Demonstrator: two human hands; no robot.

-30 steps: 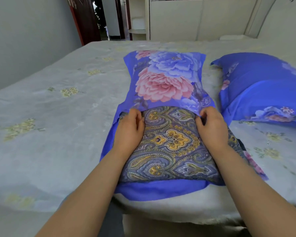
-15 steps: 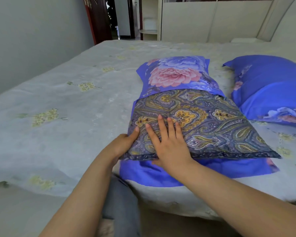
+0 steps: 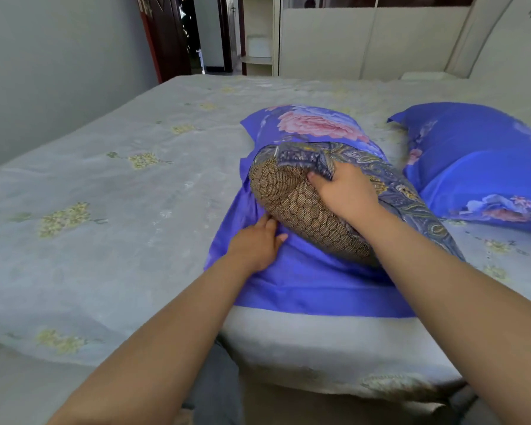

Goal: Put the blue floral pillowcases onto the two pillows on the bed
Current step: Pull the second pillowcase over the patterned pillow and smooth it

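1. The paisley pillow (image 3: 393, 185) lay near the front edge of the bed, its far end tucked inside the blue floral pillowcase (image 3: 313, 280), its near end raised off the fabric and showing a brown underside with a honeycomb print.
2. The right hand (image 3: 347, 191) gripped the raised near end of that pillow, fingers curled over its folded paisley edge and thumb against the honeycomb side.
3. The pillowcase's lower layer lay flat and spread toward the front edge of the bed; its closed end, printed with a large pink flower, pointed toward the far edge.
4. The left hand (image 3: 255, 243) rested on the flat blue layer just left of the lifted pillow, its fingers reaching toward or under the pillow's lower edge. Whether it pinched the cloth could not be told.
5. A second pillow (image 3: 478, 157), already in a matching blue floral case, lay near the right edge of the bed, just beside the first but apart from it.
6. The bed (image 3: 129, 191) carried a pale grey-green cover with scattered yellow flower sprigs.
7. Beyond the far edge stood a cream panelled wardrobe (image 3: 362, 41), and to its left a dark red door (image 3: 163, 35) opened onto a hallway.
8. A grey wall (image 3: 52, 59) ran along the left edge of the bed.
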